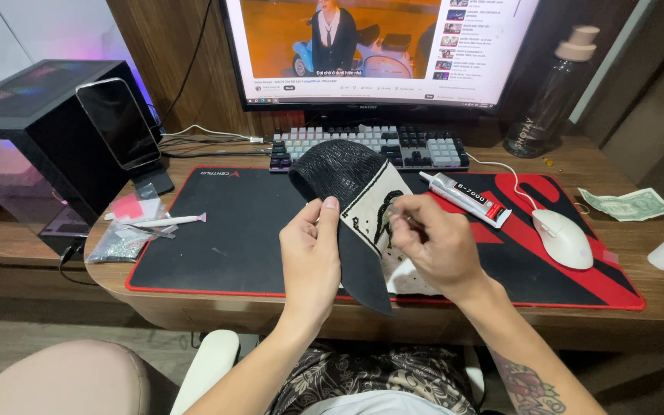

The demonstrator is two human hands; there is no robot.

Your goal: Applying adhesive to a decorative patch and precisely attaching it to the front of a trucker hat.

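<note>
Centrally, a black mesh-backed cap (347,184) with a cream front panel is held above the black-and-red desk mat (232,223): the left hand (310,257) has its fingers closed on the brim, while the right hand (436,246), at 3 o'clock of the cap, pinches what may be a small tool against the panel. The black design on the panel looks partly dressed, the lower panel still plain; a glue tube (466,198) lies uncapped at 2 o'clock, and a bag of tiny stones (121,244) and a pen-like picker (164,221) at 9 o'clock.

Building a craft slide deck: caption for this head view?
Left hand holds a mesh-backed cap while right hand works its front panel.
</note>
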